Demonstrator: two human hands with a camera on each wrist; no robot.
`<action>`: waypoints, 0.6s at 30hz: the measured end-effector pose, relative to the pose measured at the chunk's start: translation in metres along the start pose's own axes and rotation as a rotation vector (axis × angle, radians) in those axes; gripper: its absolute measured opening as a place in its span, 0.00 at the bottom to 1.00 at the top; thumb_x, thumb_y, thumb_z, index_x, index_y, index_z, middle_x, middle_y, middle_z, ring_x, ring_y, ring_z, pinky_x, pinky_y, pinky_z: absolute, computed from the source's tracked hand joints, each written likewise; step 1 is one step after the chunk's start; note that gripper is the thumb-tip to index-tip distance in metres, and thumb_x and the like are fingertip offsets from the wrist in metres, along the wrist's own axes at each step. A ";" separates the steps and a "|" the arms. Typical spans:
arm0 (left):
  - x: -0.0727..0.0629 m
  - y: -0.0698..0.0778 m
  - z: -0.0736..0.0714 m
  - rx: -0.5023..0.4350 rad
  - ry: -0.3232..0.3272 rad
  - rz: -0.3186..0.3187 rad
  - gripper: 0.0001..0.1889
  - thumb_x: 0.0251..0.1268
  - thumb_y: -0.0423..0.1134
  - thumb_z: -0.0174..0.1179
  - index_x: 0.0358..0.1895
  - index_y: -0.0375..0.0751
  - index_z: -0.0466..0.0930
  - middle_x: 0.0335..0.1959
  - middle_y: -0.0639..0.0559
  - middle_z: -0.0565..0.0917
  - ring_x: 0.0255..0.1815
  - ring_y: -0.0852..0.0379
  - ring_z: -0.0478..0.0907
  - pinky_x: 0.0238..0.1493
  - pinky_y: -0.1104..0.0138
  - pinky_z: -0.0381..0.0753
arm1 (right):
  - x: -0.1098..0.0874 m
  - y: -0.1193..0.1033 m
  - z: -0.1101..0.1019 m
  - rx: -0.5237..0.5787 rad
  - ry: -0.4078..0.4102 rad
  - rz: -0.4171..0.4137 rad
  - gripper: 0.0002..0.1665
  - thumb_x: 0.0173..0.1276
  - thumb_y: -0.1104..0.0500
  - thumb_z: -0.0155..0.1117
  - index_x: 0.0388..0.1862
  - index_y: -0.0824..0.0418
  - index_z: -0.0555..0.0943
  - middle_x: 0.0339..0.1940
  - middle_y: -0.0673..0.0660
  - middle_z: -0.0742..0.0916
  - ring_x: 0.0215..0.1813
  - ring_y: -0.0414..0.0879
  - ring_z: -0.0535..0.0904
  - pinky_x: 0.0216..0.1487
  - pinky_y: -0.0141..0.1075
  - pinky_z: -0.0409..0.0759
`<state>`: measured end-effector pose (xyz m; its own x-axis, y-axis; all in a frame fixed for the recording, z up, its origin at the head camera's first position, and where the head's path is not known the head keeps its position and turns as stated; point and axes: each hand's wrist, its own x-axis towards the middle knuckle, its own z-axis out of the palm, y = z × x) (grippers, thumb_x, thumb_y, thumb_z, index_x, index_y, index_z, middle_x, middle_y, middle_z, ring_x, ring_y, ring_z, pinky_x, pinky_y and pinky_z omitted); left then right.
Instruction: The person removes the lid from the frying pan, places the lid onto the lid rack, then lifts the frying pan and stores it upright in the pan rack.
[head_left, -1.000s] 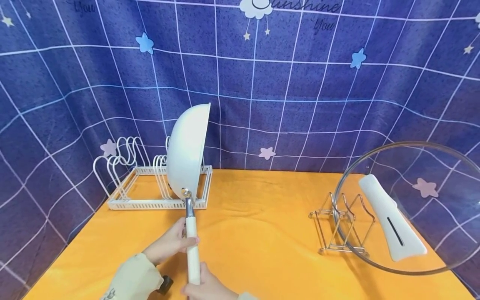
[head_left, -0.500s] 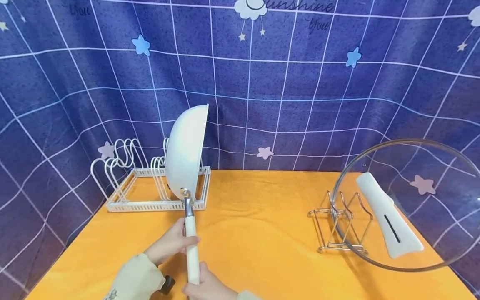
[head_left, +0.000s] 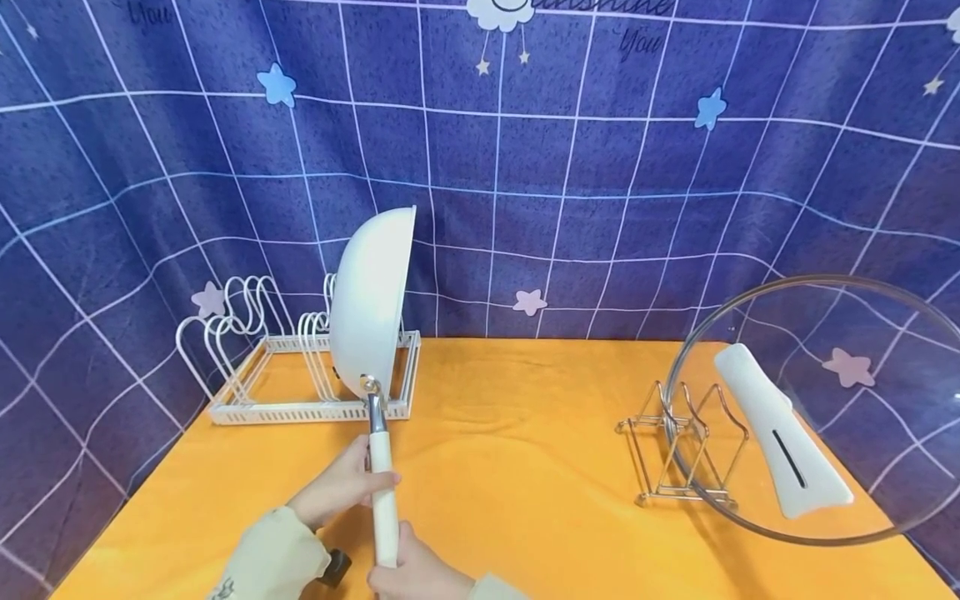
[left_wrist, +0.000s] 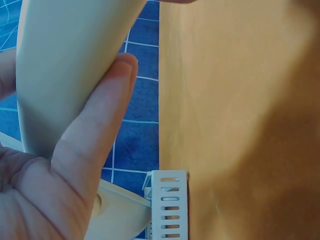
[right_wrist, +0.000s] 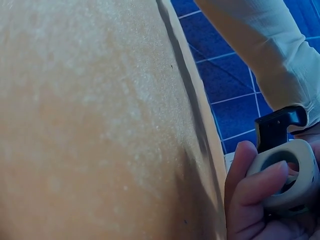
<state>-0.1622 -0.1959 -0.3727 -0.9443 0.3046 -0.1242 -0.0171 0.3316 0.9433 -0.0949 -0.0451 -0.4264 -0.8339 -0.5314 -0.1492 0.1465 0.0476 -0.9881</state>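
Observation:
A white wok (head_left: 367, 300) stands on its side in the white dish rack (head_left: 292, 412), rim facing right. Its white handle (head_left: 385, 517) points toward me. My left hand (head_left: 337, 487) grips the handle near its metal neck. In the left wrist view the thumb (left_wrist: 95, 120) lies along the handle (left_wrist: 65, 65). My right hand (head_left: 420, 567) holds the handle's near end. Seen from the right wrist, fingers (right_wrist: 250, 195) curl about the handle's looped end (right_wrist: 305, 172). The wok's inside is hidden.
At the right, a glass lid (head_left: 832, 283) with a white handle (head_left: 783, 433) stands upright in a small wire rack (head_left: 682, 492). An orange cloth (head_left: 525, 467) covers the table. A blue patterned curtain (head_left: 562, 225) hangs behind.
The head view has shifted slightly. Both hands, the wok and the racks keep their places relative to each other.

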 end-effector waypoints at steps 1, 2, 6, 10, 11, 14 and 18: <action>0.000 0.000 0.000 0.002 0.000 0.001 0.22 0.58 0.27 0.60 0.48 0.24 0.57 0.34 0.41 0.69 0.29 0.53 0.72 0.28 0.63 0.77 | 0.000 0.000 0.000 -0.002 0.001 0.001 0.18 0.52 0.69 0.56 0.42 0.63 0.63 0.32 0.54 0.73 0.26 0.40 0.69 0.28 0.27 0.68; 0.001 0.000 -0.001 0.003 -0.001 0.000 0.21 0.58 0.27 0.60 0.48 0.25 0.57 0.34 0.42 0.69 0.29 0.53 0.72 0.28 0.63 0.77 | 0.001 -0.001 0.000 -0.005 0.000 0.001 0.18 0.52 0.69 0.55 0.42 0.63 0.63 0.32 0.54 0.73 0.26 0.40 0.69 0.28 0.27 0.67; 0.001 -0.002 -0.001 0.003 0.000 -0.003 0.21 0.58 0.27 0.59 0.48 0.24 0.57 0.35 0.41 0.69 0.31 0.52 0.73 0.30 0.61 0.78 | 0.002 -0.001 0.000 -0.009 0.000 0.015 0.18 0.52 0.70 0.55 0.42 0.63 0.63 0.32 0.54 0.73 0.26 0.41 0.68 0.27 0.27 0.67; 0.002 -0.003 -0.002 -0.003 0.002 0.003 0.22 0.58 0.27 0.59 0.49 0.23 0.57 0.35 0.41 0.69 0.30 0.53 0.73 0.29 0.62 0.77 | 0.003 -0.002 0.001 -0.019 0.003 0.012 0.18 0.51 0.70 0.55 0.41 0.63 0.63 0.32 0.54 0.73 0.25 0.41 0.68 0.27 0.27 0.67; 0.002 -0.003 -0.002 -0.004 0.001 0.006 0.22 0.58 0.27 0.59 0.49 0.23 0.57 0.35 0.41 0.69 0.30 0.53 0.72 0.29 0.63 0.77 | 0.003 -0.003 0.001 -0.019 0.002 0.009 0.18 0.51 0.70 0.55 0.41 0.63 0.63 0.32 0.54 0.73 0.25 0.41 0.68 0.27 0.27 0.67; 0.003 -0.004 -0.004 0.005 -0.007 0.021 0.22 0.59 0.27 0.59 0.49 0.23 0.57 0.34 0.42 0.69 0.29 0.54 0.72 0.28 0.64 0.76 | 0.003 -0.004 0.002 -0.019 -0.003 0.006 0.19 0.51 0.70 0.55 0.42 0.63 0.63 0.33 0.55 0.73 0.26 0.41 0.69 0.28 0.27 0.67; 0.003 -0.004 -0.005 0.007 -0.006 0.018 0.21 0.59 0.27 0.59 0.49 0.23 0.57 0.34 0.42 0.69 0.30 0.53 0.72 0.28 0.64 0.76 | 0.003 -0.004 0.002 -0.025 -0.005 0.015 0.20 0.51 0.70 0.55 0.43 0.63 0.63 0.34 0.55 0.72 0.28 0.41 0.68 0.28 0.27 0.67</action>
<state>-0.1662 -0.2012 -0.3757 -0.9423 0.3165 -0.1088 0.0027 0.3323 0.9432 -0.0974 -0.0489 -0.4224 -0.8293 -0.5344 -0.1635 0.1450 0.0768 -0.9864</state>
